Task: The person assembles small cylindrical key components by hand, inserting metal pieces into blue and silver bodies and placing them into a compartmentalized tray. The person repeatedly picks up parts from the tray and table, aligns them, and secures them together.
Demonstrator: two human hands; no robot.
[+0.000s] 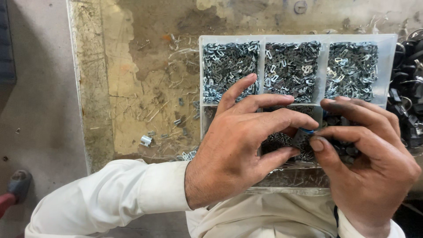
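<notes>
Where loose clips (178,121) and a short metal sleeve (146,140) lie scattered on the worn table (132,66), well out to the left of the fingers, could be swept off the edge by the white cuff (110,198). Closer in, grips with the left hand (233,145): fingers (282,121) curled almost closed, thumb and forefinger pinched on the left end of a small dark part (304,136) with a blue edge. Holds that part directly between the two sets of fingertips, just over the lower cells of the clear compartment tray (200,79). Cannot tell exactly how the two halves meet, being largely hidden behind the knuckles. Beyond the fingertips, three upper cells heaped with bright metal clips (291,66). Meets the part from the other side with the right hand (370,163): fingers (352,110) bent in close, thumb tip pressed against its right end, so clamped from both sides. Looks risky chiefly because so little of the part is held: a slip of either thumb would likely drop it into the heaped clips below, hard to find again. Pressing unevenly might also skew or pinch it. Just right of the right fingers, a pile of black parts (407,101), near enough to be knocked by the wrist.
</notes>
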